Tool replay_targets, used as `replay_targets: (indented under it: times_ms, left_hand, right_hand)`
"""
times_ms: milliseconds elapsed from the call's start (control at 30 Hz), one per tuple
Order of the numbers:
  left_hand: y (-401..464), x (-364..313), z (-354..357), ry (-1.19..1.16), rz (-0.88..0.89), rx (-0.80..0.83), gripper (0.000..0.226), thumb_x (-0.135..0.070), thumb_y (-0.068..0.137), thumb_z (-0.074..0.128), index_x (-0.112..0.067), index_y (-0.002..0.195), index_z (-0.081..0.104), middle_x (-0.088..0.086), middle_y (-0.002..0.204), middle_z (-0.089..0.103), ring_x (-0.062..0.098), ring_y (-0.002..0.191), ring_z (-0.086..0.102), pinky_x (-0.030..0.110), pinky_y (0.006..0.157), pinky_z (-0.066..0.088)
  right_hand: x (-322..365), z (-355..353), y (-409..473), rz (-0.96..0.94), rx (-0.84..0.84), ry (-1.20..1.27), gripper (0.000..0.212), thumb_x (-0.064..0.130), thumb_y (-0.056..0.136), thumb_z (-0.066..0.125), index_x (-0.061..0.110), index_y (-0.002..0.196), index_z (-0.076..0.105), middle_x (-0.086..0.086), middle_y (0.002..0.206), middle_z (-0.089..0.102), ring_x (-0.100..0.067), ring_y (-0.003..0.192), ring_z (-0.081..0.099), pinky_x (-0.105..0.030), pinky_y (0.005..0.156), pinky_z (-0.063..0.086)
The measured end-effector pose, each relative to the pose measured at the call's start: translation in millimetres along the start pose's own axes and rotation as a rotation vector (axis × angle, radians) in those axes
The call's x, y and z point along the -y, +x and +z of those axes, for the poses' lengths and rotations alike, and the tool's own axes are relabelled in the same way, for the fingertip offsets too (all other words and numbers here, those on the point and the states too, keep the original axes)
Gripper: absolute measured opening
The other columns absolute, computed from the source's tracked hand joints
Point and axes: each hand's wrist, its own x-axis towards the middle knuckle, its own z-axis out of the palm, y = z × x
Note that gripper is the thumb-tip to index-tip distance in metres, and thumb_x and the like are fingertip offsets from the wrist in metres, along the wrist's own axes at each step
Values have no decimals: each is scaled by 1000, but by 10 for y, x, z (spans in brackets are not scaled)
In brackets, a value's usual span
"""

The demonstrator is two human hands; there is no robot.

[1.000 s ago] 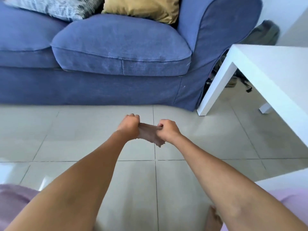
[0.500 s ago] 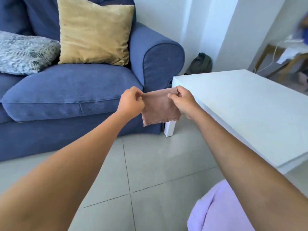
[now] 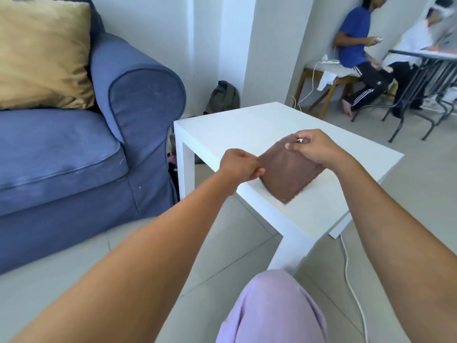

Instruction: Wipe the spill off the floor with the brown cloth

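The brown cloth (image 3: 288,174), folded into a rough square, lies spread on the near corner of the white side table (image 3: 247,125). My left hand (image 3: 238,165) pinches its left corner at the table's edge. My right hand (image 3: 315,147) pinches the far top corner, with a small white tag showing between the fingers. Both hands hold the cloth taut against the tabletop. I cannot make out any spill on the grey tiled floor (image 3: 222,243) in this view.
A blue sofa (image 3: 74,154) with a yellow cushion (image 3: 42,55) stands to the left. A dark bag (image 3: 222,97) leans on the wall behind the table. A white cable (image 3: 351,280) runs along the floor. Two people (image 3: 358,53) sit at the far right by a folding table (image 3: 425,55).
The cloth went from the floor up into the air between both hands, then down onto the white table's top. My view turned right, away from the sofa front.
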Motion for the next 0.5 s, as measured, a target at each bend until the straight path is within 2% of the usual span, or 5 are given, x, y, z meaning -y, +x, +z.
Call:
replay_targets:
  times_ms: [133, 233, 333, 433, 500]
  left_hand:
    - [195, 123, 197, 12, -42, -107, 22, 2, 85, 47, -10, 69, 55, 6, 66, 62, 20, 61, 69, 36, 88, 59]
    - [286, 169, 226, 97, 3, -181, 20, 2, 78, 47, -12, 73, 61, 6, 78, 68, 27, 90, 70, 33, 84, 58]
    - [279, 195, 241, 279, 80, -214, 25, -1, 78, 46, -15, 87, 63, 0, 94, 64, 21, 85, 59, 27, 71, 48]
    - [296, 226, 229, 479, 158, -221, 24, -7, 79, 49, -15, 94, 65, 3, 101, 66, 24, 91, 62, 29, 73, 50]
    - [288, 253, 178, 583, 184, -208, 27, -15, 83, 54, -13, 107, 64, 5, 115, 61, 27, 99, 63, 31, 76, 50]
  right_hand:
    - [-243, 75, 134, 93, 1, -5, 44, 32, 81, 73, 12, 120, 65, -7, 117, 64, -19, 101, 56, -24, 80, 40]
    - [-337, 169, 200, 115, -30, 2, 44, 32, 80, 74, 12, 119, 66, -7, 128, 62, -22, 114, 56, -22, 83, 42]
    - [-382, 267, 207, 121, -46, -21, 42, 32, 81, 73, 11, 117, 67, -6, 133, 60, -23, 125, 52, -28, 100, 39]
    - [-434, 350, 239, 112, -83, -77, 35, 32, 81, 72, 14, 111, 69, -5, 130, 62, -23, 122, 54, -30, 98, 41]
    - [-427, 380, 255, 141, -89, -127, 39, 34, 83, 69, 16, 118, 64, -7, 134, 58, -26, 124, 52, -33, 99, 42]
